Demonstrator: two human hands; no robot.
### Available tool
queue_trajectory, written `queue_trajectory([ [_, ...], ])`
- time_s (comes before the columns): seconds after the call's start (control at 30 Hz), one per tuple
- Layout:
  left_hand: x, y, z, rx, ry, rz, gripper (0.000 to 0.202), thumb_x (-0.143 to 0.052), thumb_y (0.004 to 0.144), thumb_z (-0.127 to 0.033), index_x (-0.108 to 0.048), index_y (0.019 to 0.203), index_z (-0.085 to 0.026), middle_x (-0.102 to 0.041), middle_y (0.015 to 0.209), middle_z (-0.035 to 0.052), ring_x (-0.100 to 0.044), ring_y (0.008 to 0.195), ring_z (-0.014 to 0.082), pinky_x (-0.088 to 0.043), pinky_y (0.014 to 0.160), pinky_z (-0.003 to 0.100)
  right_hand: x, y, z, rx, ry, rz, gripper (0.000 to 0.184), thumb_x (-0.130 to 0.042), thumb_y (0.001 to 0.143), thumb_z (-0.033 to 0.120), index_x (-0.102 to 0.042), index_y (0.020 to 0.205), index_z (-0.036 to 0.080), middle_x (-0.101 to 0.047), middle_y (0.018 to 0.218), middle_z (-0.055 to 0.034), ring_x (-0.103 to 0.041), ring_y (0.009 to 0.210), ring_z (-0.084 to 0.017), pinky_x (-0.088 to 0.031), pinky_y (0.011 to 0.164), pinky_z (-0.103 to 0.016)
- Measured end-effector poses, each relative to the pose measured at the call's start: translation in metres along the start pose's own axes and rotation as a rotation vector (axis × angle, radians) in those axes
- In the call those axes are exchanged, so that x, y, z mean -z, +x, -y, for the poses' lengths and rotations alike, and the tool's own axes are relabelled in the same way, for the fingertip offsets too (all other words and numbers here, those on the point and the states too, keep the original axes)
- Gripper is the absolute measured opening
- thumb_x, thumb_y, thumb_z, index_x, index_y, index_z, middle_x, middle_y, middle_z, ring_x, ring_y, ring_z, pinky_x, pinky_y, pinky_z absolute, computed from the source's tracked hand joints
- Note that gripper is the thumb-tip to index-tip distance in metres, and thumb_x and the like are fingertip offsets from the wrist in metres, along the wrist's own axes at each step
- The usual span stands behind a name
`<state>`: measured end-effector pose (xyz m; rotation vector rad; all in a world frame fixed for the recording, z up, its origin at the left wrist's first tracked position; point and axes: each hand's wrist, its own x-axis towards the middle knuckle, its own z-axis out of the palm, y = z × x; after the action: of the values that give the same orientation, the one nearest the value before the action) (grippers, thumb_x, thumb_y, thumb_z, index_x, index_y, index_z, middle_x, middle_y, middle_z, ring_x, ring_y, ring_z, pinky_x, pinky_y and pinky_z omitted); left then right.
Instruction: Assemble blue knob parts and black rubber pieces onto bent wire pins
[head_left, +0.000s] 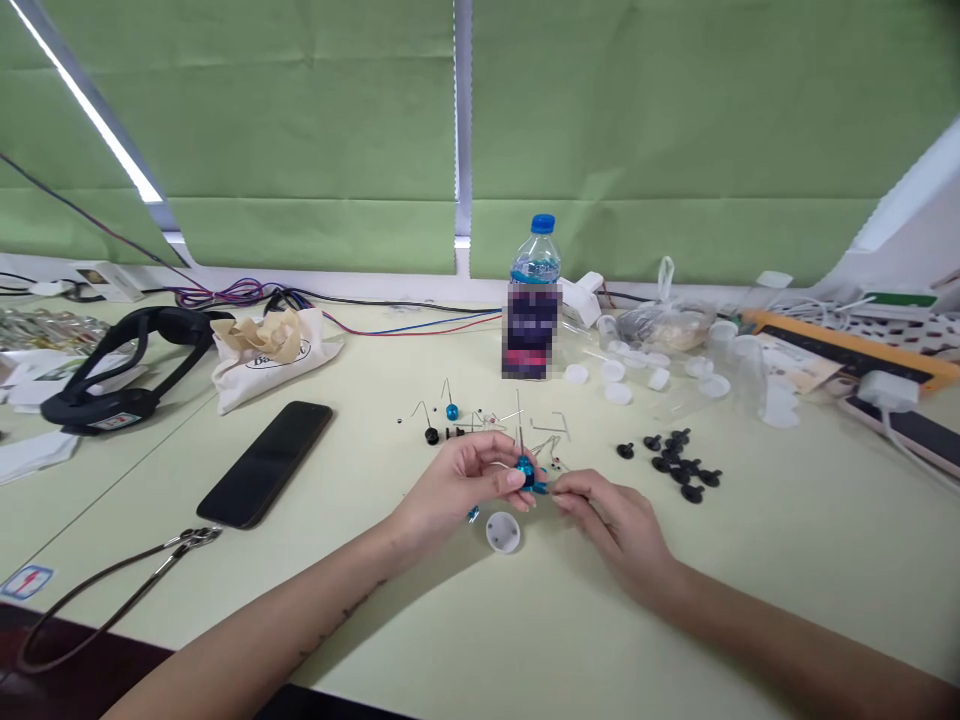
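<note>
Over the middle of the table, my left hand (480, 470) pinches a small shiny blue metal part (526, 470) from which a thin metal rod points upward. My right hand (611, 515) is closed just to the right of that part, its thumb and fingertips pressed together; what lies between them is too small to make out. Below my left hand sits a round white cap (503, 533) with small dark pieces in it. Another small blue piece (473, 514) lies beside it. Behind my hands are a blue ball-like part (451, 411) and a black one (431, 436), each with a bent wire.
Several black knob-like pieces (686, 465) lie to the right, with L-shaped hex keys (562, 425) nearer the middle. A water bottle (534, 300) stands behind. Clear plastic containers (739, 360) crowd the back right. Leftward are a phone (265, 463), a cloth pouch (277, 365) and a black headset (135, 370).
</note>
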<state>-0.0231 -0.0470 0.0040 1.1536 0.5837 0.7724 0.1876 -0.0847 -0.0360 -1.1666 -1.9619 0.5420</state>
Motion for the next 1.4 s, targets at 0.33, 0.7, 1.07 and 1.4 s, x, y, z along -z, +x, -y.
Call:
queue_trajectory([
  [0.33, -0.003, -0.001, 0.003, 0.079, 0.031, -0.036, 0.015, -0.068, 0.08, -0.024, -0.064, 0.092, -0.014, -0.063, 0.084, 0.0026, -0.06, 0.064, 0.0076, -0.048, 0.064, 0.019, 0.004, -0.01, 0.009, -0.062, 0.008, -0.088, 0.011, -0.042, 0.095, 0.02, -0.051, 0.096, 0.025, -0.055, 0.073, 0.0023, -0.046, 0.058, -0.011, -0.038, 0.053, -0.022],
  [0.7, -0.01, -0.001, 0.01, 0.127, 0.11, -0.086, 0.029, -0.08, 0.061, -0.015, -0.063, 0.084, -0.014, -0.064, 0.063, -0.0027, -0.059, 0.049, 0.0092, -0.049, 0.05, 0.02, 0.002, -0.022, 0.021, -0.232, 0.238, 0.15, 0.017, -0.045, 0.094, 0.029, -0.057, 0.084, 0.021, -0.055, 0.063, 0.0035, -0.05, 0.051, -0.009, -0.04, 0.05, -0.021],
  [1.07, -0.008, -0.001, 0.012, 0.089, 0.125, -0.121, 0.014, -0.073, 0.071, -0.017, -0.067, 0.084, -0.014, -0.068, 0.083, 0.0033, -0.066, 0.074, 0.0152, -0.053, 0.073, 0.029, 0.006, -0.013, 0.033, -0.551, 0.591, 0.239, 0.029, -0.047, 0.092, 0.042, -0.056, 0.081, 0.017, -0.048, 0.055, 0.0051, -0.039, 0.045, -0.007, -0.032, 0.043, -0.019],
  [1.4, -0.007, -0.004, 0.005, 0.033, 0.441, -0.111, 0.012, -0.075, 0.069, -0.016, -0.071, 0.08, -0.017, -0.062, 0.074, 0.0004, -0.056, 0.067, 0.0117, -0.046, 0.064, 0.023, 0.019, 0.0, 0.031, -0.573, 0.619, 0.393, 0.033, -0.047, 0.091, 0.045, -0.059, 0.082, 0.016, -0.049, 0.05, 0.0058, -0.035, 0.039, -0.005, -0.027, 0.041, -0.019],
])
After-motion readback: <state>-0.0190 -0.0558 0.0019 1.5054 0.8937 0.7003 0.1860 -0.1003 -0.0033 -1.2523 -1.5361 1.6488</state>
